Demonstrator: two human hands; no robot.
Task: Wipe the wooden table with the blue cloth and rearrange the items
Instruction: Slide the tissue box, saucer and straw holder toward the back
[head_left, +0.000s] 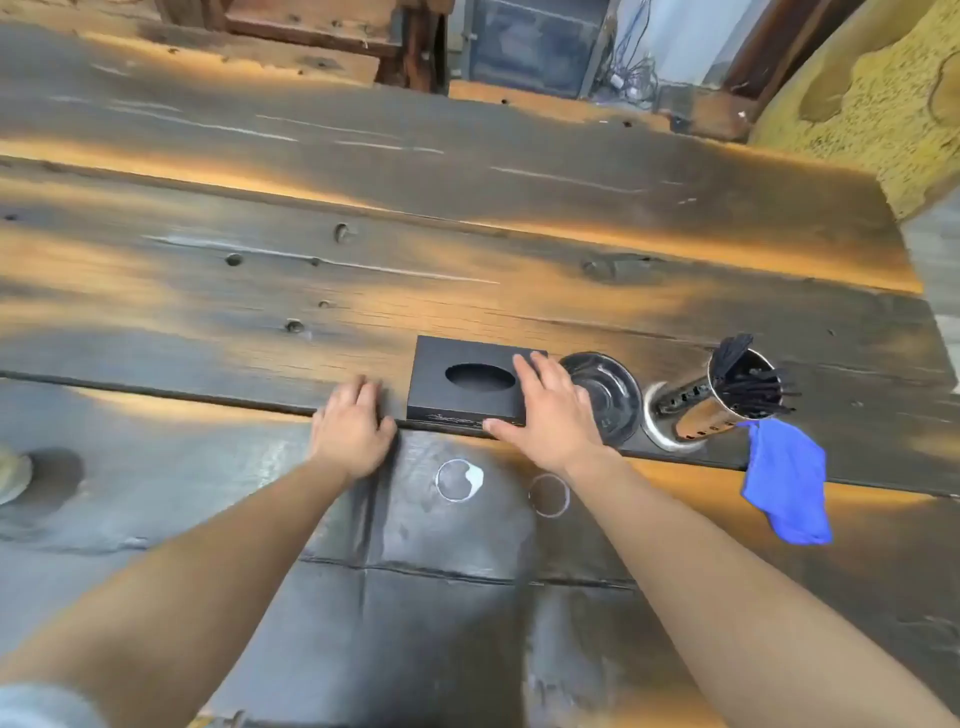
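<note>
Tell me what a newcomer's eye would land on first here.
The bright blue cloth at the right, lying on the dark wooden table, stands out most. Next, the right hand lies flat on a black tissue box at the centre, the left hand on the table beside it. Right of the box stand a metal dish and a steel holder of black sticks.

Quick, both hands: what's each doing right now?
Left hand: open, flat on the wooden table, holding nothing.
Right hand: open, resting on the black tissue box.
</note>
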